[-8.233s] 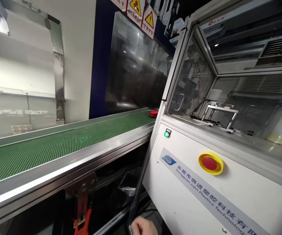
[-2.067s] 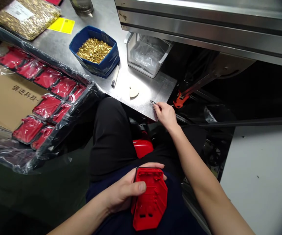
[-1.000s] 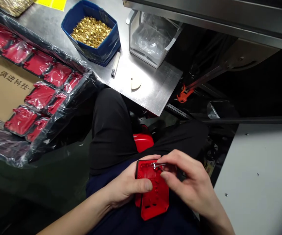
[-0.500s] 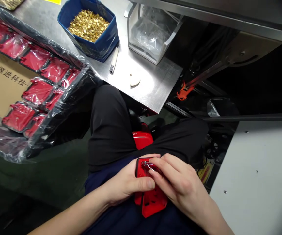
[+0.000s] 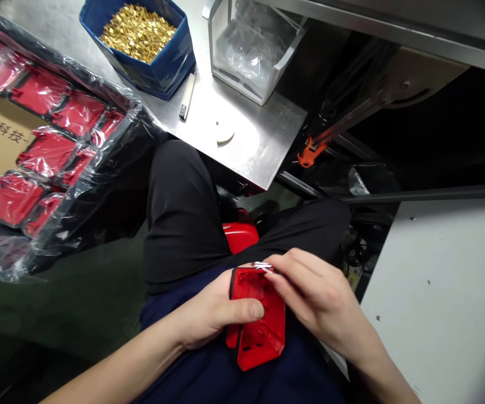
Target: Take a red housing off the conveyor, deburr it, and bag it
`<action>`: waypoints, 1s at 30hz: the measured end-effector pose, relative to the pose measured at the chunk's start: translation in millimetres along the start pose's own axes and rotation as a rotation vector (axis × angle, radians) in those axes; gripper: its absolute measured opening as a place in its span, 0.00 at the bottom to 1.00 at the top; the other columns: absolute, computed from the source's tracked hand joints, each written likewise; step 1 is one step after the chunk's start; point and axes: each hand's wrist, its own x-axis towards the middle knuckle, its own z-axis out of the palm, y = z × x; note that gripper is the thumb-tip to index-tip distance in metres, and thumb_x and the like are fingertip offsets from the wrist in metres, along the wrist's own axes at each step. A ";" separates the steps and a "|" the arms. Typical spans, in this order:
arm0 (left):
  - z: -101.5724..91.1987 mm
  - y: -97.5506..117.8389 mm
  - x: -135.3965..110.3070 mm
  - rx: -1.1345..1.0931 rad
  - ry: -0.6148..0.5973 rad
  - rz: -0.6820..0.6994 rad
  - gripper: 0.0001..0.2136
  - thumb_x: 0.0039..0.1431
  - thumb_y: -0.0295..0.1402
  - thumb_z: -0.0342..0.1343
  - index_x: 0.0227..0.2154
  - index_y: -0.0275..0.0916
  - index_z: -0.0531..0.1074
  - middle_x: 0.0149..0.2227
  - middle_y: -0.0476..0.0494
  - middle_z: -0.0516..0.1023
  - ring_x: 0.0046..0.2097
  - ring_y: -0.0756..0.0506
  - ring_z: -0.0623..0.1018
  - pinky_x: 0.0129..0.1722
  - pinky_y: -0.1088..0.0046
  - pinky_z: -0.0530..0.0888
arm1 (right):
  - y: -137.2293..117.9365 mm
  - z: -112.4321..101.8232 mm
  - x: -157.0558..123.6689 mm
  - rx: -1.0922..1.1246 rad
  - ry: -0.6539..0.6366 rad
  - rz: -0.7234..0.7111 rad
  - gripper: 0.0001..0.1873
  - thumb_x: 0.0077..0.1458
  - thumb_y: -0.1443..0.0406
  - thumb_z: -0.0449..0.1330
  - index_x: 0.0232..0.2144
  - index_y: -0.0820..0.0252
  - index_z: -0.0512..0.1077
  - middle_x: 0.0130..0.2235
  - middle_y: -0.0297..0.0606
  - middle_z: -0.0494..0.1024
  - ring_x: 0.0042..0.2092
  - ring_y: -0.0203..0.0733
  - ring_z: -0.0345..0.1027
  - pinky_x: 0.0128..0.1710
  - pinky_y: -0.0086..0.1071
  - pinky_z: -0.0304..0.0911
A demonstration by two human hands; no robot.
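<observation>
My left hand [image 5: 221, 311] grips a red plastic housing [image 5: 261, 342] over my lap, thumb across its inner face. The housing is hollow, with a black seal-like edge and small holes inside. Between the fingertips of my right hand [image 5: 316, 297] is a small shiny metal piece with thin prongs [image 5: 262, 265]; its exact kind is unclear. The prongs are at the upper edge of the housing, and I cannot tell whether they touch it.
Plastic-covered red housings [image 5: 49, 151] fill a lined box at left. On the metal bench [image 5: 251, 160] are a blue bin [image 5: 170, 70] of brass-coloured parts, a grey bin [image 5: 263, 92] of plastic bags, a white-and-black stick [image 5: 187, 96] and a round white piece [image 5: 224, 133]. A white panel [image 5: 440, 252] lies right.
My right hand has moved the metal piece up from inside the housing to its upper edge. More of the red interior shows. The view has shifted slightly.
</observation>
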 end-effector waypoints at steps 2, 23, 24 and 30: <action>-1.3 -0.1 -0.9 -0.015 0.013 -0.018 0.25 0.54 0.42 0.72 0.52 0.40 0.74 0.44 0.43 0.79 0.45 0.44 0.79 0.49 0.68 0.74 | 5.6 -1.3 -3.4 -0.007 0.093 -0.012 0.12 0.67 0.70 0.58 0.52 0.61 0.72 0.40 0.38 0.76 0.39 0.36 0.70 0.39 0.31 0.68; -2.7 -0.7 3.3 -0.087 -0.022 0.007 0.35 0.53 0.43 0.72 0.63 0.39 0.69 0.55 0.33 0.80 0.56 0.33 0.78 0.62 0.53 0.69 | 15.6 21.5 -7.4 -0.218 0.087 -0.360 0.22 0.60 0.75 0.65 0.56 0.74 0.70 0.42 0.50 0.81 0.44 0.48 0.76 0.43 0.42 0.75; -2.7 -0.5 3.5 -0.085 -0.021 0.003 0.35 0.53 0.43 0.72 0.62 0.39 0.70 0.54 0.33 0.80 0.56 0.34 0.79 0.62 0.53 0.69 | 16.5 21.8 -7.9 -0.225 0.083 -0.364 0.22 0.60 0.75 0.65 0.56 0.75 0.69 0.42 0.50 0.82 0.44 0.49 0.76 0.43 0.42 0.75; -2.7 0.2 2.0 -0.056 -0.041 0.027 0.32 0.54 0.43 0.72 0.60 0.39 0.71 0.53 0.36 0.81 0.54 0.38 0.79 0.59 0.61 0.71 | 21.2 21.3 -12.6 -0.167 0.092 -0.392 0.25 0.59 0.77 0.63 0.59 0.76 0.68 0.43 0.52 0.82 0.43 0.49 0.75 0.39 0.42 0.74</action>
